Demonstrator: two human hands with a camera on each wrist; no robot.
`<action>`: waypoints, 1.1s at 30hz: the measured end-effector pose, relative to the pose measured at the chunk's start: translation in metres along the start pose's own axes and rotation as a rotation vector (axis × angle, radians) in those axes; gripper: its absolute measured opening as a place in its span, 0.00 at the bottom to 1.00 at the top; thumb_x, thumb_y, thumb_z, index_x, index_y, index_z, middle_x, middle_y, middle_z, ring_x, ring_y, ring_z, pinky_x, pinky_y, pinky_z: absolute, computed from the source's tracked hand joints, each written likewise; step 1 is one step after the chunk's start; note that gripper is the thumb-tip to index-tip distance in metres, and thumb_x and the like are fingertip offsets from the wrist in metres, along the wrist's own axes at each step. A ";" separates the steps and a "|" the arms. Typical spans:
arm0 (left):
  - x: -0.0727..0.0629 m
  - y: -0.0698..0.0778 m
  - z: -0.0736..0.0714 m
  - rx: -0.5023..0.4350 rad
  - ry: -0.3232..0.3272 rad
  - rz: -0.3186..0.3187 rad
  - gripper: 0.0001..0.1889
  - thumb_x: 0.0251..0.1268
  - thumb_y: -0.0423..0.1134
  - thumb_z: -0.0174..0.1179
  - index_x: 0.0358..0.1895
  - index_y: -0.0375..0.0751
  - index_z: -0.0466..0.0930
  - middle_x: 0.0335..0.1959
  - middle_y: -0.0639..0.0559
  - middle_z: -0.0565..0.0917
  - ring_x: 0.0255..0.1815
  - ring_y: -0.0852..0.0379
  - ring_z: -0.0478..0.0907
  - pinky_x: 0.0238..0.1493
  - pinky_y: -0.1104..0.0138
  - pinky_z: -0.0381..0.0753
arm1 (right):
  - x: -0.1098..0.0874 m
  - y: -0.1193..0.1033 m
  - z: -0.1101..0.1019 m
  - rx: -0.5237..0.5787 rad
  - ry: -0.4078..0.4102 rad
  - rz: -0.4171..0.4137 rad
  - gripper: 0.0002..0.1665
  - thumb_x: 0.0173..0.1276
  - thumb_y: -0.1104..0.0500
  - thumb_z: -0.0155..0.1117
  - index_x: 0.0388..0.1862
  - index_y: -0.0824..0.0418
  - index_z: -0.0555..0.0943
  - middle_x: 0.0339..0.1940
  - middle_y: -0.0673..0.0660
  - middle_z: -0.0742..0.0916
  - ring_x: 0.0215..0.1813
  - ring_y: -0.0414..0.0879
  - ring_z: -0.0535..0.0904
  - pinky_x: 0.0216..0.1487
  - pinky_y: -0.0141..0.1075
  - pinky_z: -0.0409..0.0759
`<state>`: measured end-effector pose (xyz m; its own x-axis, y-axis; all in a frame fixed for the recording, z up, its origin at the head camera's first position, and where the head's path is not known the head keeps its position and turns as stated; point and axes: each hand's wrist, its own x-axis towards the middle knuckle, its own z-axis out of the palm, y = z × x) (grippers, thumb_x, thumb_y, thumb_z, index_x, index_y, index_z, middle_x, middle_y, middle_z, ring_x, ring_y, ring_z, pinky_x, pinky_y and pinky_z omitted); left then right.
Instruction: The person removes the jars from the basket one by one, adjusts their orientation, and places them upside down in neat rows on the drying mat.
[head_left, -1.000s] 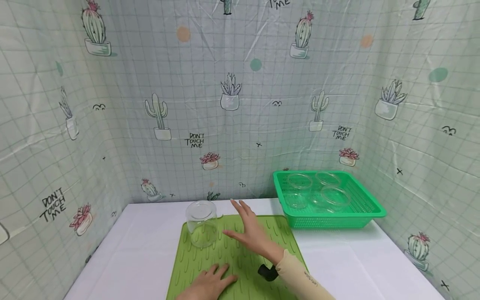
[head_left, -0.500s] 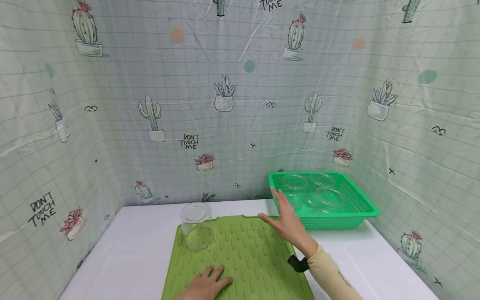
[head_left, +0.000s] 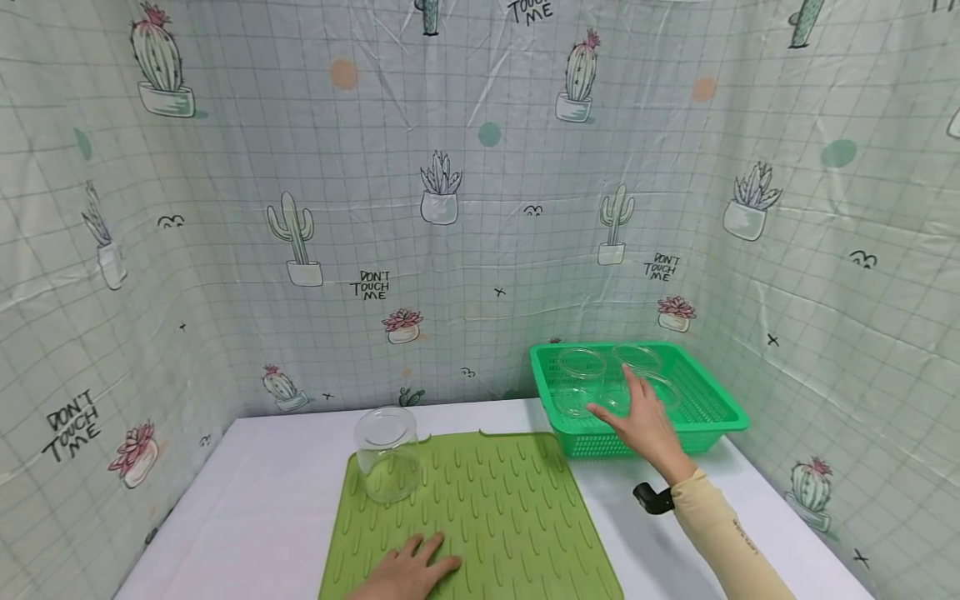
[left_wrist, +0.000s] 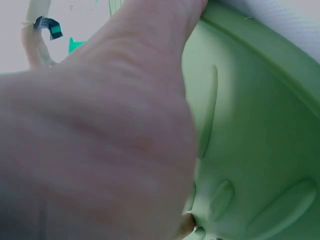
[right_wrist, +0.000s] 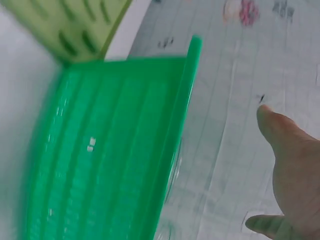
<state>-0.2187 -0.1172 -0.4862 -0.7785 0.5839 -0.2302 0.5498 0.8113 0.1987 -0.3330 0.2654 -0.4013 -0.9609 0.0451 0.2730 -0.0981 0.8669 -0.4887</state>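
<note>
The step in hand looks like reaching for one of the clear glasses point(head_left: 579, 383) in the green basket point(head_left: 592, 446). Taking the middle of the green mat point(head_left: 510, 517) as the clock's centre in the head view, the basket sits at about 2 o'clock on the white surface point(head_left: 225, 517), with at least three round rims showing inside it.

The right hand point(head_left: 645, 425) is also at 2 o'clock, over the basket's near side. Its fingers are loosely spread, the thumb well apart from them, and nothing is held; whether a fingertip touches a rim cannot be told. The left hand point(head_left: 408, 575) rests on the mat near 8 o'clock, fingers parted and holding nothing.

One single glass point(head_left: 386, 454) stands on the mat at 10 o'clock, apparently mouth down, with neither hand on it.

The next move seems to call for lowering the right hand between the rims, closing thumb and fingers gently round one wall, and lifting straight up. Since the glasses stand close together, a sideways pull could knock a neighbour. The left hand could keep the mat steady.
</note>
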 end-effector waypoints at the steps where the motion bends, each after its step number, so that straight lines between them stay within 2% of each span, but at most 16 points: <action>1: 0.000 0.000 0.000 -0.002 0.000 0.000 0.35 0.60 0.72 0.50 0.67 0.61 0.68 0.70 0.44 0.67 0.66 0.36 0.67 0.55 0.41 0.75 | 0.002 0.004 -0.003 -0.006 -0.006 0.004 0.60 0.63 0.30 0.58 0.79 0.61 0.44 0.73 0.78 0.57 0.67 0.80 0.56 0.57 0.71 0.66; 8: 0.000 -0.001 -0.003 -0.008 -0.019 -0.017 0.34 0.60 0.71 0.52 0.67 0.61 0.68 0.70 0.45 0.66 0.67 0.36 0.67 0.56 0.41 0.75 | 0.011 0.011 -0.007 -0.061 -0.059 0.040 0.59 0.63 0.32 0.60 0.78 0.64 0.47 0.70 0.80 0.60 0.65 0.80 0.60 0.55 0.70 0.67; 15: 0.000 0.001 -0.003 -0.012 -0.033 -0.027 0.32 0.61 0.69 0.52 0.67 0.62 0.68 0.70 0.46 0.65 0.67 0.37 0.66 0.57 0.42 0.74 | 0.016 0.009 -0.004 -0.111 -0.069 0.097 0.60 0.61 0.30 0.61 0.78 0.62 0.49 0.68 0.79 0.65 0.60 0.78 0.67 0.52 0.69 0.67; 18: 0.000 0.001 -0.003 -0.005 -0.028 -0.025 0.33 0.61 0.70 0.52 0.67 0.62 0.68 0.71 0.47 0.65 0.67 0.37 0.66 0.58 0.42 0.74 | 0.018 0.011 -0.002 -0.127 -0.068 0.112 0.60 0.61 0.31 0.62 0.78 0.63 0.49 0.67 0.79 0.65 0.59 0.79 0.66 0.52 0.70 0.65; 23: 0.001 0.003 -0.003 0.007 -0.019 -0.013 0.33 0.61 0.71 0.51 0.67 0.62 0.67 0.71 0.47 0.66 0.67 0.38 0.66 0.58 0.43 0.74 | 0.013 0.026 -0.004 -0.166 -0.027 0.141 0.57 0.61 0.36 0.65 0.76 0.63 0.52 0.65 0.80 0.66 0.59 0.80 0.64 0.52 0.69 0.64; 27: 0.000 0.002 -0.004 0.008 -0.010 -0.012 0.33 0.61 0.71 0.51 0.67 0.62 0.68 0.71 0.46 0.66 0.67 0.37 0.67 0.58 0.43 0.74 | 0.008 0.037 -0.007 -0.216 0.029 0.142 0.57 0.57 0.36 0.68 0.75 0.63 0.54 0.63 0.80 0.69 0.56 0.80 0.65 0.48 0.67 0.65; 33: -0.001 0.000 -0.003 0.004 -0.011 -0.014 0.33 0.61 0.71 0.51 0.67 0.62 0.68 0.71 0.46 0.66 0.67 0.38 0.67 0.58 0.43 0.74 | 0.008 0.048 -0.015 -0.230 0.061 0.163 0.60 0.55 0.35 0.70 0.75 0.64 0.54 0.62 0.83 0.66 0.59 0.84 0.60 0.56 0.75 0.56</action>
<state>-0.2187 -0.1175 -0.4831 -0.7827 0.5727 -0.2438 0.5400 0.8196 0.1914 -0.3411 0.3148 -0.4103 -0.9413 0.2169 0.2588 0.1243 0.9352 -0.3315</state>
